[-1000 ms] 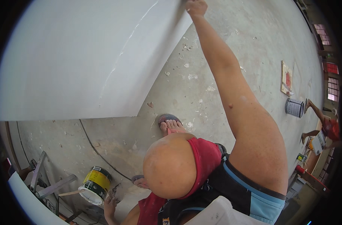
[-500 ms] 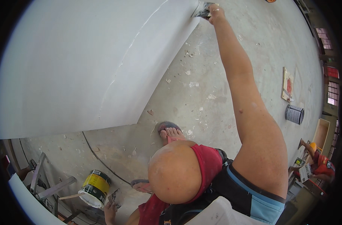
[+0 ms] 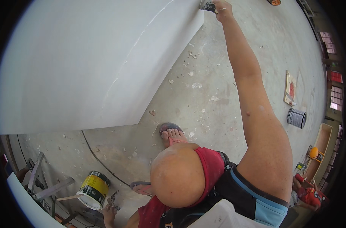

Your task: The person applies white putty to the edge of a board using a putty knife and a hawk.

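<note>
My right arm stretches far out to the top of the view. In my right hand (image 3: 223, 9) is a putty knife (image 3: 208, 5) with a dark, smeared blade, at the edge of a large white panel (image 3: 78, 68). A thin, uneven whitish line runs across that panel. Low on the left, my left hand (image 3: 109, 215) is closed on a second putty-smeared blade (image 3: 113, 201), probably a scraper, its handle hidden by the fingers. Close beside that hand stands a tilted black and yellow bucket (image 3: 96, 185) with a wooden stick (image 3: 69, 197) across its white rim.
Putty flecks dot the concrete floor (image 3: 203, 114). A dark cable (image 3: 100, 161) crosses it beside a metal stand (image 3: 53, 189). To the right are a board (image 3: 290, 88) with a reddish patch, a tin (image 3: 296, 118) and a person in red (image 3: 308, 197).
My right hand and its putty knife have shifted slightly farther away along the panel's edge. My left hand stays by the bucket. The person in red has changed posture.
</note>
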A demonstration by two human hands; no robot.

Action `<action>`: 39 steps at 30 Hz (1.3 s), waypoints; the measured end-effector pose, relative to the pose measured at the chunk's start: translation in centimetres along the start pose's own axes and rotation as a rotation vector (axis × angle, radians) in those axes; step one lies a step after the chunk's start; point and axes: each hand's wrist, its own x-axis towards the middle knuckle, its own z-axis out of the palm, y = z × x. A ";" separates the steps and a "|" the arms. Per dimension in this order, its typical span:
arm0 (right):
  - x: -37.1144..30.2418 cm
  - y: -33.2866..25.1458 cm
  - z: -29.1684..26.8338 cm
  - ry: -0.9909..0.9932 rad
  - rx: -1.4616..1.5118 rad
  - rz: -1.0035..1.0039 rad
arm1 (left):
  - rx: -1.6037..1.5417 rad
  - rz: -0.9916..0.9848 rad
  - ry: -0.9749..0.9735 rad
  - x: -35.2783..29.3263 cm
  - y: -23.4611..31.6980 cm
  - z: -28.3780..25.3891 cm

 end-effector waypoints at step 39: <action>-47.7 -9.0 9.7 -0.408 -0.268 -0.604 | 0.066 0.160 0.001 1.7 -9.7 1.1</action>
